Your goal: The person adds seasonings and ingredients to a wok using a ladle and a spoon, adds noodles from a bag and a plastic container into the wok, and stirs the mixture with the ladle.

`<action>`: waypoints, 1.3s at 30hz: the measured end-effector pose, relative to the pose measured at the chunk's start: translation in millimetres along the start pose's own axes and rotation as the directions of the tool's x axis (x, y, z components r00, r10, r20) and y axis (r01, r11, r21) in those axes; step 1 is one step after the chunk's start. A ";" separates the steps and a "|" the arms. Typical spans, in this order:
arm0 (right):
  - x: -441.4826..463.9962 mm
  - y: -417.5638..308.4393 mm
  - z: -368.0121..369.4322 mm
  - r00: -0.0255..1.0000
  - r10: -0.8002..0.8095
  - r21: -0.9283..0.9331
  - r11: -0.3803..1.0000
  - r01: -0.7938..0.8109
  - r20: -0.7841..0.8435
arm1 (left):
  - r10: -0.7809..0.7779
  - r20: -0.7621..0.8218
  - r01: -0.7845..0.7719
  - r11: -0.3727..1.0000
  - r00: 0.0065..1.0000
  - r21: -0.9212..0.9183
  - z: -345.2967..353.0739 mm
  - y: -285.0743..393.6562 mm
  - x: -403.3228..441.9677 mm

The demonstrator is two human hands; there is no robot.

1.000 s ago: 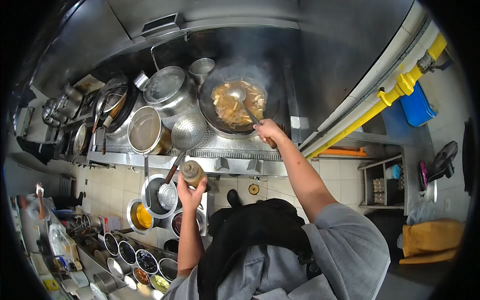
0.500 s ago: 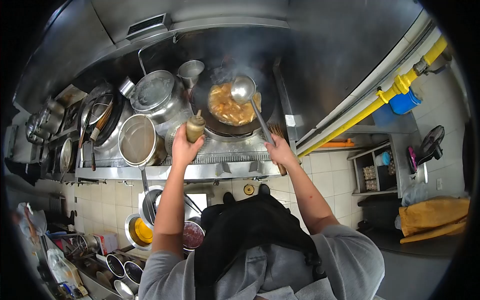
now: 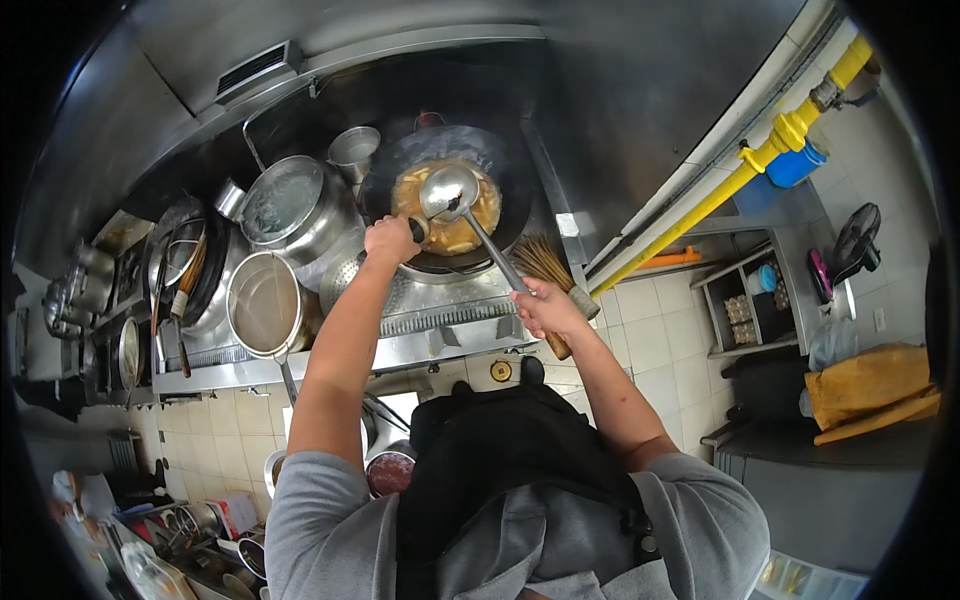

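1. The steel range (image 3: 440, 338) spans the area in front of the person, with a ridged grate strip along its near side.
2. The dark wok (image 3: 510, 160) sits on the range, towards its right; brown, liquid-looking food (image 3: 486, 215) with pale pieces lies in its middle.
3. A wide steel pot (image 3: 300, 215) stands left of the wok, a round greyish cover over its top.
4. A long-handled strainer (image 3: 264, 303) rests across a smaller pot nearer the person.
5. The ladle (image 3: 449, 192) has its bowl above the food, its handle slanting down to the right hand. Whether the bowl touches the food, I cannot tell.
6. A bristle brush (image 3: 545, 264) lies right of the wok, just beside the ladle's handle.
7. The right hand (image 3: 547, 308) grips the ladle near the wooden end, fingers curled around the handle, the thumb lying along it.
8. The left hand (image 3: 392, 240) is at the wok's near left side, fingers bent and close together around the bottle; their tips are partly hidden.
9. The bottle (image 3: 419, 229) is tilted towards the wok, mostly covered by that hand, its dark round end showing near the food.
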State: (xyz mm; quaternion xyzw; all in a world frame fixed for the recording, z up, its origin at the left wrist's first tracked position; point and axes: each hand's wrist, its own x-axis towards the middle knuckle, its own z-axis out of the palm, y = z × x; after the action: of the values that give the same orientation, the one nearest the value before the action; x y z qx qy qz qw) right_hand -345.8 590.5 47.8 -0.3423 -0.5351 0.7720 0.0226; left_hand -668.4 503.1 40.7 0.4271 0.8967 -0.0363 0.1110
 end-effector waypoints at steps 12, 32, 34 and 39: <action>1.4 -7.3 -9.4 0.996 0.070 0.070 0.995 -0.074 0.056 | -0.077 -0.122 0.050 0.977 0.990 -0.208 1.0 -15.3 -25.2; 11.2 -20.7 -76.6 0.959 0.122 -0.012 0.992 -0.123 0.256 | -0.233 0.006 0.233 0.970 0.972 -0.071 -9.8 41.6 -27.5; 10.8 -22.0 -83.1 0.958 0.127 -0.027 0.992 -0.124 0.259 | -0.254 0.040 0.256 0.965 0.966 -0.063 -6.0 44.6 -25.4; 12.5 -21.3 -99.3 0.954 0.137 -0.047 0.990 -0.130 0.268 | -0.300 -0.050 0.295 0.951 0.953 -0.092 -5.7 57.7 -36.5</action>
State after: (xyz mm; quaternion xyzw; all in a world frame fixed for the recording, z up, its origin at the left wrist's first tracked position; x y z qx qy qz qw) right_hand -307.5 685.1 40.3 -0.2694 -0.5197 0.8036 -0.1077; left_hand -602.4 512.9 56.3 0.2831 0.9546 -0.0016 0.0933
